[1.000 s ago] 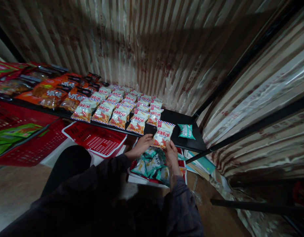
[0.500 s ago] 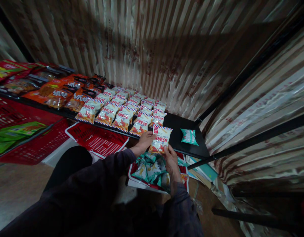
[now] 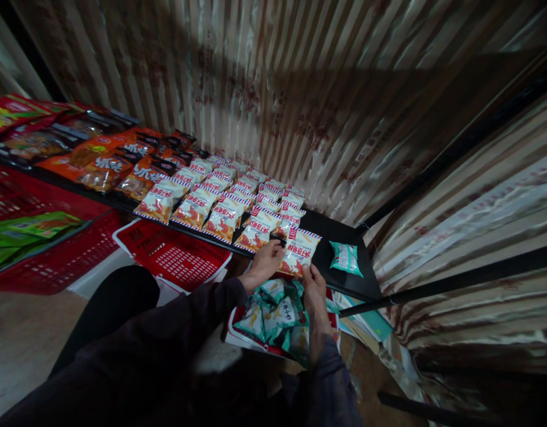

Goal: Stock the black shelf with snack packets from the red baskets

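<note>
A white and orange snack bag [image 3: 303, 246] is held at the front edge of the black shelf [image 3: 322, 226], tilted, with its printed face toward me. My right hand [image 3: 315, 287] grips its lower right corner between thumb and fingers. At the bag's left edge, my left hand [image 3: 266, 261] has its thumb and fingers curled in close. Matching bags [image 3: 226, 213] stand in rows on the shelf just left of it. Below my hands, a red and white basket [image 3: 232, 332] holds several green snack bags [image 3: 280, 314].
One green bag [image 3: 346, 258] lies at the shelf's right end. Orange snack packs [image 3: 105, 171] fill the shelf's left part. Red baskets [image 3: 166, 252] stand below. A black metal bar [image 3: 451, 273] crosses at right, before striped curtain [image 3: 264, 89].
The held bag has moved slightly right and down to the shelf front, beside the rows. My left hand's fingers have shifted off its face to its left edge. The view has tilted slightly.
</note>
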Available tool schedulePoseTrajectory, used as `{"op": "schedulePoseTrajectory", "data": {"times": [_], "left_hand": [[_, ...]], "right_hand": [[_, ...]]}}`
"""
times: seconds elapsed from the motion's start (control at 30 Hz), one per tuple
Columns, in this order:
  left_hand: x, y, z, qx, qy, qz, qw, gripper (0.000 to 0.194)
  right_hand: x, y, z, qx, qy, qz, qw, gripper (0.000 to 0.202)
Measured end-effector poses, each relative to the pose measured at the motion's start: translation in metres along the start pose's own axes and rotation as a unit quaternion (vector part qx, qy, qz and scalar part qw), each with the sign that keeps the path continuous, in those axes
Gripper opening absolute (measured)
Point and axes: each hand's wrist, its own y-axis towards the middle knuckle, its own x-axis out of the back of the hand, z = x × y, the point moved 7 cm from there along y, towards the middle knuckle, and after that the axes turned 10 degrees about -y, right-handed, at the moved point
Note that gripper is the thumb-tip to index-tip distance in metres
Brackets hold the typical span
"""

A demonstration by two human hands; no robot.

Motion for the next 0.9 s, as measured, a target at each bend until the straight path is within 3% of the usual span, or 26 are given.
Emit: {"op": "schedulePoseTrajectory", "data": {"times": [0.17, 0.3, 0.6, 0.77, 0.9], "left_hand": [[-0.008, -0.008, -0.009, -0.044, 0.113, 0.05, 0.991, 0.035], [-0.008, -0.009, -0.019, -0.072, 0.184, 0.054, 0.979, 0.039], [-0.008, -0.004, -0.033, -0.113, 0.224, 0.039, 0.967, 0.045], [-0.01, 0.002, -0.033, -0.12, 0.234, 0.031, 0.964, 0.046], [-0.009, 0.006, -0.027, -0.121, 0.242, 0.027, 0.962, 0.048]], "right_hand": [[-0.006, 0.015, 0.003, 0.002, -0.007, -0.04, 0.999, 0.058], [-0.011, 0.022, 0.01, 0.036, -0.034, -0.039, 0.998, 0.058], [-0.011, 0.044, 0.011, 0.065, -0.145, -0.033, 0.987, 0.064], [-0.009, 0.047, 0.023, 0.129, -0.271, -0.075, 0.951, 0.058], [-0.012, 0.046, 0.026, 0.143, -0.301, -0.093, 0.938, 0.058]]}}
